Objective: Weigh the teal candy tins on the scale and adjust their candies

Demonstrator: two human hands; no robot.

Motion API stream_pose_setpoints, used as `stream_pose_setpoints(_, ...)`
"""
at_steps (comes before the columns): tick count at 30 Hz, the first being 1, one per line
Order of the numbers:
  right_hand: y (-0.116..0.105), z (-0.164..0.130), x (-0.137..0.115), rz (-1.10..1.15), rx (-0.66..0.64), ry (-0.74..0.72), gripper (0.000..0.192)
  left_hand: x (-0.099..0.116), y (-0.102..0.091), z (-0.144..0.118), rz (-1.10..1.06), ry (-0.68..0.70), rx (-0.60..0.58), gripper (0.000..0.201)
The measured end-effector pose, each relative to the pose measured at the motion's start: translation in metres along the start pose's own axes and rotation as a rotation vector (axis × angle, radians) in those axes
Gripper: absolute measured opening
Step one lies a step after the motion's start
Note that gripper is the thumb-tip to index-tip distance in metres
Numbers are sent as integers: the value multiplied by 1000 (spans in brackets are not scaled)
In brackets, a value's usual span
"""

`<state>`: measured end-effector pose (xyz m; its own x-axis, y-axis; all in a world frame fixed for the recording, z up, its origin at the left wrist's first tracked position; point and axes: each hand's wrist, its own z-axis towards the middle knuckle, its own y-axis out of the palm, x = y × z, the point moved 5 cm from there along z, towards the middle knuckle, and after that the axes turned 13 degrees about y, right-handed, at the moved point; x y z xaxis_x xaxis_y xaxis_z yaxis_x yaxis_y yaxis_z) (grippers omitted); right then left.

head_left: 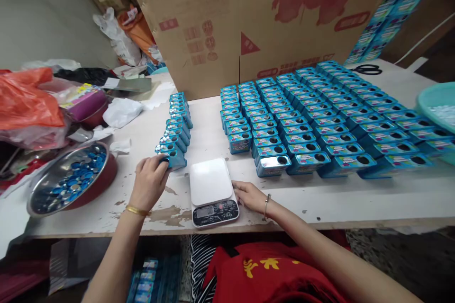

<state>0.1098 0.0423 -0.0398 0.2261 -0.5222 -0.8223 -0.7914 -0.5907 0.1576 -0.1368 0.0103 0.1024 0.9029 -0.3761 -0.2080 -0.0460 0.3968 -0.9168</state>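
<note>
At the left we see a steel bowl of blue caps on the tabletop. Our left hand closes its fingers on the nearest blue tin of a short row. Next stands the white scale. Our right hand rests flat, fingers open, touching the scale's right edge. Many blue tins stand beyond.

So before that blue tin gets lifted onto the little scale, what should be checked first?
1. Left hand grips the front blue tin of its row: ok.
2. Scale platform bare: ok.
3. Scale display shows zero: cannot tell, too small.
4. Right hand off the platform, resting at the scale's edge: ok.
5. Path from tin to scale free of clutter: ok.
6. Tin filled or capped: cannot tell.
</note>
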Motion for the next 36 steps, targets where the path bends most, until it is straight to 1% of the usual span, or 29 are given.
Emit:
stream_pose_setpoints(2, 3, 4, 3, 27, 7, 32, 32, 14, -14, 14, -51, 47, -34, 21)
stream_pose_setpoints(4, 2, 7, 8, 81, 42, 56, 35, 34, -16, 27, -146, 124, -115, 23)
stream_pose_setpoints(5, 0, 7, 11, 117, 67, 64, 36, 44, -13, 33, -190, 161, -158, 23)
stream_pose_setpoints(7, -6, 4, 17, 201, 107, 80, 30, 61, -1, 42, -245, 213, -230, 20)
stream_pose_setpoints(9, -12, -5, 21, 289, 108, 103, 24, 71, 13, 48, -274, 229, -277, 15)
stream_pose_setpoints(11, -18, -17, 23, 366, 85, 125, 25, 75, 19, 51, -320, 212, -275, 13)
stream_pose_setpoints(12, -21, -24, 23, 405, 69, 139, 24, 74, 19, 52, -347, 199, -246, 16)
stream_pose_setpoints(14, -25, -38, 24, 499, 32, 188, 19, 69, 11, 49, -393, 155, -140, 26)
stream_pose_setpoints(16, -27, -50, 28, 593, 5, 257, 17, 60, 0, 38, -421, 67, -5, 32)
stream_pose_setpoints(18, -28, -60, 34, 640, 1, 325, 19, 50, -6, 17, -443, -75, 108, 29)
stream_pose_setpoints(19, -29, -64, 37, 636, 1, 349, 19, 45, -5, 3, -453, -153, 147, 27)
stream_pose_setpoints(20, -28, -67, 39, 626, -1, 367, 17, 42, -1, -13, -464, -227, 172, 25)
stream_pose_setpoints(22, -26, -73, 43, 607, -10, 393, 11, 39, 13, -45, -495, -351, 182, 23)
stream_pose_setpoints(24, -23, -76, 42, 597, -20, 399, 7, 40, 34, -76, -529, -434, 160, 22)
stream_pose_setpoints(26, -20, -78, 37, 573, -21, 394, 10, 43, 54, -99, -533, -486, 146, 22)
stream_pose_setpoints(28, -17, -79, 27, 508, -30, 390, 18, 47, 69, -115, -507, -520, 161, 22)
stream_pose_setpoints(31, -15, -75, 1, 351, -35, 340, 29, 52, 84, -126, -453, -559, 204, 20)
stream_pose_setpoints(34, -12, -65, -36, 167, 6, 185, 34, 55, 90, -129, -404, -574, 219, 18)
stream_pose_setpoints(36, -5, -57, -64, 18, 39, 60, 33, 56, 90, -130, -387, -574, 226, 17)
